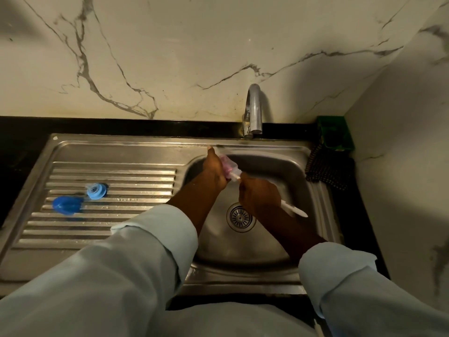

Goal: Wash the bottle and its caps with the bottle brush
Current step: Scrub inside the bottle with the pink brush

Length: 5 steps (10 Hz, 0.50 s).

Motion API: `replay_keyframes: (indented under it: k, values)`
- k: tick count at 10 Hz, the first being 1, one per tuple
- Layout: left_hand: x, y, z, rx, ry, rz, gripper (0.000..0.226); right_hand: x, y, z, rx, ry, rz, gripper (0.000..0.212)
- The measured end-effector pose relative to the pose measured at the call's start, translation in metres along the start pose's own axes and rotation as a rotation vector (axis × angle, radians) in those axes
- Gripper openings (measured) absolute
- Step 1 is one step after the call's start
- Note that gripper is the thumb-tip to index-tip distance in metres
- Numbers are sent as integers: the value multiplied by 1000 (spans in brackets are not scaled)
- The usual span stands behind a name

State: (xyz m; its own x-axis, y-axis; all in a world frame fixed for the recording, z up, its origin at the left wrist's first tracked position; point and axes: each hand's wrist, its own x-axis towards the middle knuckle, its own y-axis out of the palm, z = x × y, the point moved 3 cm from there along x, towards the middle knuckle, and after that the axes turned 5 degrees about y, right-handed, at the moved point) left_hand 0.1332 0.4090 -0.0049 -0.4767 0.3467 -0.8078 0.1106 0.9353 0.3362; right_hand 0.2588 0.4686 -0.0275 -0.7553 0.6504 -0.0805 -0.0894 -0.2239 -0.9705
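Marble-veined wall (170,57) behind, black desk (21,144) carrying steel sink (136,147); tap (254,110) at far rim. Left hand (213,175) curled round clear bottle (227,164), held tilted over basin, near tap. Right hand (258,197) fisted on white bottle brush (295,210) handle; pink head inside bottle. Two blue caps on ribbed drainboard at left: pale cap (97,190) just beside darker cap (66,205). Green holder (335,135) in far right corner.

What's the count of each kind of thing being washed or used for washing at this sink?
bottle: 1
brush: 1
blue caps: 2
Total: 4
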Motion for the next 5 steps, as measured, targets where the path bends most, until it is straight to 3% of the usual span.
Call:
replay_keyframes:
  k: [1, 2, 3, 4, 5]
  values:
    - [11, 4, 0, -86, 29, 58, 56, 4, -4, 9, 149, 36, 70, 26]
    - [5, -3, -8, -47, 100, 49, 58, 6, -7, 13, 916, 257, 512, 23]
    - [-5, -1, -17, 61, 150, 73, 43, -2, -13, 15, 1389, 463, 899, 27]
    - [0, -4, -19, 175, 181, -25, 44, 1, -7, 14, 1164, 414, 738, 26]
    - [2, -13, -14, 320, 169, -73, 53, 9, -1, 3, 439, 55, 277, 24]
